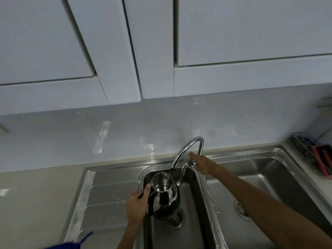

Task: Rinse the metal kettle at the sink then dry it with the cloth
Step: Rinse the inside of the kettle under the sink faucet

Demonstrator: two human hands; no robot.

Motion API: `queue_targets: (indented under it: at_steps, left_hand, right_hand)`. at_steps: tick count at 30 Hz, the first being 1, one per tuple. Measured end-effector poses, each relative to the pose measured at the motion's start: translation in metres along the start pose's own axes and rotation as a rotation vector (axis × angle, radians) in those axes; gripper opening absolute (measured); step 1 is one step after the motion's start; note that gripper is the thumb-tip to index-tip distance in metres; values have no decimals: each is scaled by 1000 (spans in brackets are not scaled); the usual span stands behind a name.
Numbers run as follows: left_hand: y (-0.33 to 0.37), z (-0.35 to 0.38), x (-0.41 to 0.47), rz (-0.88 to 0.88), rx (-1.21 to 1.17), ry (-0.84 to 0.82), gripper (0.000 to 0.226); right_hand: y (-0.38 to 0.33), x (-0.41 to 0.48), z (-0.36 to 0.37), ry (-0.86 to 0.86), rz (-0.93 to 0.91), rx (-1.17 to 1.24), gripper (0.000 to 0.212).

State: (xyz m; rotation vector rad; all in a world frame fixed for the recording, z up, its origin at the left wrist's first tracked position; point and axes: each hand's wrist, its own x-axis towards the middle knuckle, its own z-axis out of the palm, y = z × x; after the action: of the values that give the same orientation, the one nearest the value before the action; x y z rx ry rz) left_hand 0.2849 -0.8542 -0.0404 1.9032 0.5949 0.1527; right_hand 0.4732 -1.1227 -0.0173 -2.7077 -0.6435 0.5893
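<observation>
A shiny metal kettle (164, 194) with no lid and a long curved spout is held upright over the left sink basin (190, 221), its open mouth just below and left of the faucet outlet. My left hand (137, 205) grips its dark handle. My right hand (200, 163) reaches across to the base of the chrome faucet (186, 150), fingers on its lever. I see no water stream. A blue cloth (71, 244) shows at the bottom left edge.
The steel double sink has a ribbed drainboard (107, 194) on the left and a second basin (251, 186) on the right. A dish rack with a red item (321, 159) stands at the far right. White cabinets hang overhead.
</observation>
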Motion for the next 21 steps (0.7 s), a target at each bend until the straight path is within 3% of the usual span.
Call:
queue_targets:
  at_steps: [21]
  left_hand:
    - [9, 3, 19, -14, 12, 4, 59]
  right_hand:
    - [-6, 14, -1, 24, -62, 28, 78]
